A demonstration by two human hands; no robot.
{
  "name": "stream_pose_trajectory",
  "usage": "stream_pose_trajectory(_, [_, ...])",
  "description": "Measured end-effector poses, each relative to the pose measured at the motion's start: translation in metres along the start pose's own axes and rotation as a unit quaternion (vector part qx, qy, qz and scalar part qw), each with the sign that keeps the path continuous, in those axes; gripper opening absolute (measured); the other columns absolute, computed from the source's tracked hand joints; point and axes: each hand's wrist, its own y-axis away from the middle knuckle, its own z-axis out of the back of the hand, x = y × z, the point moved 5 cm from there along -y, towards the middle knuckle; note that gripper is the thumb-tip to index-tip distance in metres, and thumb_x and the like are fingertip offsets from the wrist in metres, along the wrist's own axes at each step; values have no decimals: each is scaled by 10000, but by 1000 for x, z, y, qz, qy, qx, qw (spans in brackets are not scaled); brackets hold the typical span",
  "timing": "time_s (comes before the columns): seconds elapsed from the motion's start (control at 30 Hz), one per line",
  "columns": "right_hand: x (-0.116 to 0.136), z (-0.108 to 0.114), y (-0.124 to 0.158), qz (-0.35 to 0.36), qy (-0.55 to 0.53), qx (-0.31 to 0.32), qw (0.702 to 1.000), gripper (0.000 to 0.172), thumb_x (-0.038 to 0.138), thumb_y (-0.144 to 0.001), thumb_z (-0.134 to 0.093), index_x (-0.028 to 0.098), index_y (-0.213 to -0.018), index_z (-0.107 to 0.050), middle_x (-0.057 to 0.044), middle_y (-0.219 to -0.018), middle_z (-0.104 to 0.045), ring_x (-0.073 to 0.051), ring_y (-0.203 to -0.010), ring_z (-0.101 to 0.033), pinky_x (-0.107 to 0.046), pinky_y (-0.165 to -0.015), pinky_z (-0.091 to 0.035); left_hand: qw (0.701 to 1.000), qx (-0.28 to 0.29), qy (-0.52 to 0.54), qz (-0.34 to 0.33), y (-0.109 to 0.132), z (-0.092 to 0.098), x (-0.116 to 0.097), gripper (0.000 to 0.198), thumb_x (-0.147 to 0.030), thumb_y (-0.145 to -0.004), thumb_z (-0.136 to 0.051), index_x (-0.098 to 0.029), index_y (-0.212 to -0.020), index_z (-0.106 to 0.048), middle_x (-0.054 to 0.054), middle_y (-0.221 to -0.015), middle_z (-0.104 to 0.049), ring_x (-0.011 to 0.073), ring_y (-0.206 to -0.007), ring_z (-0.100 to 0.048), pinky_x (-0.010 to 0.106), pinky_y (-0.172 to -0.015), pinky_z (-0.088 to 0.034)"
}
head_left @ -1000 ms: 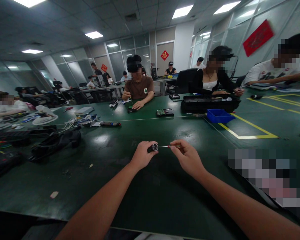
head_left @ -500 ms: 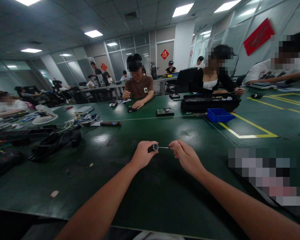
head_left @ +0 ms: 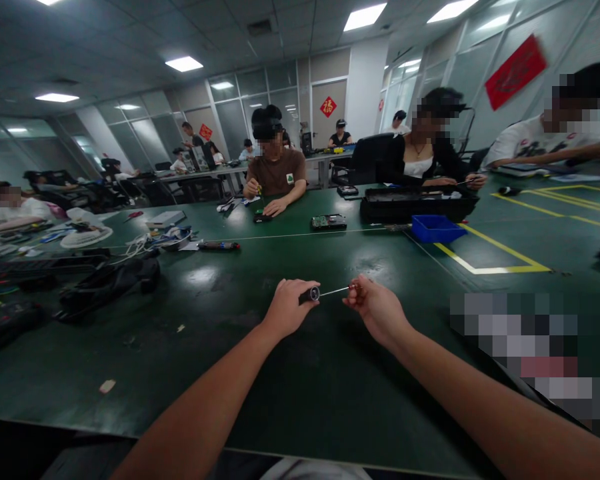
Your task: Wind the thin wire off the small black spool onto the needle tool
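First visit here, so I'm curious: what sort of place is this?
Likely an electronics workshop: a long green table, a circuit board, tangled cables, and a small screwdriver held in both hands.

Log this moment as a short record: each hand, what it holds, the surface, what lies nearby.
left: left hand closed around a dark handle with a silver end
right: right hand pinches a thin metal bit whose far tip meets the handle's silver end
height: both held just above the green table
nearby: black bag to the left; circuit board and blue bin farther back
others: person in a brown shirt at work across the table
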Motion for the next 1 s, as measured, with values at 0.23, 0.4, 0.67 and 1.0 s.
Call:
stream_pose_trajectory(0.23, [9,3,1,129,125,-15,984,255,468,-862,-601,213,-862,-608,-46,-791,-631,-187,-710,-620,-360,-693,-569,1000,0,9,21,1,-3,4,368,-241,-833,-712,-264,-1195,-654,37,-1117,-697,242,-1033,-599,447,-983,-388])
stream_pose_trajectory(0.4, [16,-5,10,189,240,23,952,337,525,-888,-553,195,-920,-613,-62,-825,-678,-192,-747,-647,-357,-715,-541,1000,-3,3,20,1,-2,6,376,-268,-831,-719,-267,-1202,-653,35,-1116,-695,239,-1032,-597,436,-971,-397])
stream_pose_trajectory(0.67, [16,-11,12,191,271,49,942,317,488,-878,-576,178,-930,-616,-65,-823,-689,-185,-741,-651,-350,-719,-527,1000,-26,-4,4,1,1,8,398,-249,-804,-753,-270,-1192,-665,32,-1148,-697,236,-1070,-586,439,-999,-367])
stream_pose_trajectory(1.0, [24,-6,17,220,341,6,914,290,470,-936,-488,205,-908,-600,-46,-775,-667,-191,-708,-624,-342,-679,-486,1000,10,-4,30,1,-3,9,411,-288,-803,-755,-267,-1204,-667,49,-1143,-690,250,-1049,-590,442,-975,-380])
